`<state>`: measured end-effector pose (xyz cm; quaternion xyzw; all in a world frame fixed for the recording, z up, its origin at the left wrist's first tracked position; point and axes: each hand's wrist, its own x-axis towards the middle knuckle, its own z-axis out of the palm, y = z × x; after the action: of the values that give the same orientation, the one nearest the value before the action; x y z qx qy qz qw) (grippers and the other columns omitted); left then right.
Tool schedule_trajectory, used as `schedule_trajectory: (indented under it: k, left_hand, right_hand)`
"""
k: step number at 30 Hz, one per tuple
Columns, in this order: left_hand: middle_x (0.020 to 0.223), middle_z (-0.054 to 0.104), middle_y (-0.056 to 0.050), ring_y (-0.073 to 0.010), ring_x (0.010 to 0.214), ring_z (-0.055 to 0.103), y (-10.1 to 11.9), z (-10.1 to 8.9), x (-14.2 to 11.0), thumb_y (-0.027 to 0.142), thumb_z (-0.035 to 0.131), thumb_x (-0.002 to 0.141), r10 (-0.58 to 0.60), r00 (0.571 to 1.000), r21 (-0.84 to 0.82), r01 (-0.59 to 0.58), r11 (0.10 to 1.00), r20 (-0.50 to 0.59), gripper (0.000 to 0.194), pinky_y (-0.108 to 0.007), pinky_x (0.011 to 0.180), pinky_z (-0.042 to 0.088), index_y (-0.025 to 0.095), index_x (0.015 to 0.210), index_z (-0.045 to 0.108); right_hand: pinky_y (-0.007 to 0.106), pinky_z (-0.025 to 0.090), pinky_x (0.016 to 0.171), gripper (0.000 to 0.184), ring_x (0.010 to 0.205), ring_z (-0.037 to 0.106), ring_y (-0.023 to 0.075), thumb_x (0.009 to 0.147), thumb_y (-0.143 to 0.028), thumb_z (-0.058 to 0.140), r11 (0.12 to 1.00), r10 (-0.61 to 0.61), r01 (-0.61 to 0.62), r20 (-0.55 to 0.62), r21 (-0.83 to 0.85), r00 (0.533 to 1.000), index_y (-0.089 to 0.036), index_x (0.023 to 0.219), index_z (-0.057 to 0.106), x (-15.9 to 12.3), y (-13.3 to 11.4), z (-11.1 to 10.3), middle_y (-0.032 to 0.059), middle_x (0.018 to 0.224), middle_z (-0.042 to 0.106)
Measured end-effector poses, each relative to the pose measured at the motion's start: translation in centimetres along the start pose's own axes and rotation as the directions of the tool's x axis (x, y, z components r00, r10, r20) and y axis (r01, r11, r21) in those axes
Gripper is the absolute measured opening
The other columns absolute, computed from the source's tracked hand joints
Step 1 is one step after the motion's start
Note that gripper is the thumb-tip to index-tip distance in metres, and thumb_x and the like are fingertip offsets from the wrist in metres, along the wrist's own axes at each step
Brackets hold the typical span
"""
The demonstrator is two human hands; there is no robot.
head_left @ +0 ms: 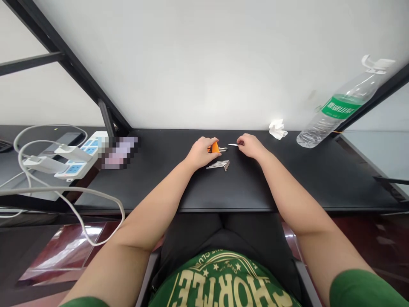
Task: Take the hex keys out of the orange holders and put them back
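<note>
left hand (202, 152) gripped orange holder (215, 147), prongs (223, 149) pointing right | right hand (252, 146) pinched slim piece (233, 145), metal probably, long axis sideways, tip left

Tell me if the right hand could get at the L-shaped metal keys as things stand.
Probably yes: the L-shaped metal keys lie close by in plain view, with only bare tabletop between. The right hand is pinching a thin metal piece, though, so it may need to let go first.
</note>
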<state>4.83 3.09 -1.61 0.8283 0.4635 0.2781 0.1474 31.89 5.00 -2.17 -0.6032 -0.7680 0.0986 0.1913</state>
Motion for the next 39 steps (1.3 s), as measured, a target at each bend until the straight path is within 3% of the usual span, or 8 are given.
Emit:
schedule_trajectory:
  k: [4,11,18,22,24,29,36,39]
  left_hand:
    - [0.11,0.077,-0.007,-0.0299,0.109,0.068,0.2,0.0,-0.1,0.041,0.082,0.083,0.023,1.0,0.008,-0.023,1.0,0.004,0.047,-0.041,0.097,0.057,0.026,0.127,0.074]
    - [0.109,0.078,-0.007,-0.0276,0.102,0.069,0.3,0.0,-0.2,0.044,0.08,0.084,0.084,0.996,0.005,-0.084,0.996,0.002,0.045,-0.039,0.093,0.056,0.024,0.124,0.075]
    - [0.103,0.077,-0.004,-0.0237,0.095,0.068,1.2,-0.4,-0.5,0.043,0.081,0.083,0.106,0.994,-0.109,-0.101,0.989,0.038,0.042,-0.036,0.093,0.055,0.025,0.12,0.077]
    - [0.101,0.076,-0.002,-0.0213,0.091,0.067,1.3,-0.5,-0.5,0.045,0.08,0.083,0.089,0.995,-0.182,-0.08,0.98,0.04,0.039,-0.033,0.089,0.055,0.026,0.117,0.076]
    - [0.1,0.075,-0.002,-0.0204,0.09,0.067,1.2,-0.5,-0.5,0.043,0.08,0.082,0.073,0.997,-0.199,-0.064,0.978,0.039,0.039,-0.032,0.089,0.055,0.025,0.115,0.077]
    - [0.094,0.073,-0.001,-0.0187,0.085,0.065,1.5,-0.8,-0.6,0.042,0.08,0.08,0.069,0.994,-0.272,-0.043,0.961,0.086,0.033,-0.032,0.084,0.055,0.023,0.107,0.077]
    - [0.092,0.073,-0.001,-0.0207,0.092,0.067,3.0,-2.0,-1.0,0.042,0.084,0.078,0.189,0.95,-0.421,-0.07,0.905,0.249,0.031,-0.034,0.092,0.055,0.023,0.101,0.079]
    - [0.094,0.074,-0.002,-0.0219,0.094,0.068,3.0,-2.2,-1.1,0.044,0.085,0.079,0.199,0.946,-0.432,-0.072,0.899,0.257,0.031,-0.035,0.095,0.055,0.023,0.1,0.079]
  right_hand:
    - [0.039,0.053,0.096,0.024,0.102,0.068,0.025,0.096,-0.032,0.068,0.953,-0.08,0.094,-0.06,0.287,0.995,-0.019,0.111,0.079,-0.9,-1.6,-0.8,0.0105,0.117,0.074]
    - [0.032,0.049,0.078,0.039,0.082,0.064,0.0177,0.097,-0.053,0.069,0.768,-0.221,-0.031,0.309,0.639,0.925,-0.02,0.116,0.079,-2.5,-3.5,-1.2,0.0032,0.092,0.074]
    - [0.026,0.04,0.055,0.047,0.063,0.055,0.0119,0.088,-0.061,0.083,0.367,-0.374,-0.287,0.423,0.885,0.825,-0.017,0.099,0.069,-2.4,-3.4,-0.1,0.0052,0.09,0.068]
    - [0.022,0.034,0.049,0.052,0.056,0.048,0.0097,0.083,-0.063,0.088,0.17,-0.404,-0.348,0.387,0.922,0.829,-0.019,0.09,0.062,-2.7,-3.9,0.3,-0.0005,0.075,0.06]
    - [0.021,0.033,0.047,0.05,0.053,0.046,0.0081,0.084,-0.058,0.089,0.152,-0.409,-0.345,0.377,0.926,0.831,-0.019,0.086,0.06,-2.7,-4.0,0.2,-0.002,0.072,0.059]
    - [0.02,0.038,0.044,0.042,0.048,0.053,0.0081,0.091,-0.053,0.085,0.247,-0.415,-0.316,0.395,0.916,0.82,-0.016,0.088,0.066,-2.7,-3.4,-0.6,-0.0008,0.071,0.062]
    - [0.02,0.042,0.037,0.049,0.039,0.055,0.0103,0.08,-0.053,0.093,0.235,-0.578,-0.382,0.444,0.894,0.685,-0.017,0.085,0.061,-2.6,-2.4,0.3,-0.0012,0.067,0.069]
    - [0.02,0.044,0.037,0.048,0.037,0.055,0.0099,0.079,-0.052,0.094,0.205,-0.593,-0.373,0.418,0.905,0.688,-0.017,0.082,0.061,-2.5,-2.5,0.6,-0.0021,0.064,0.069]
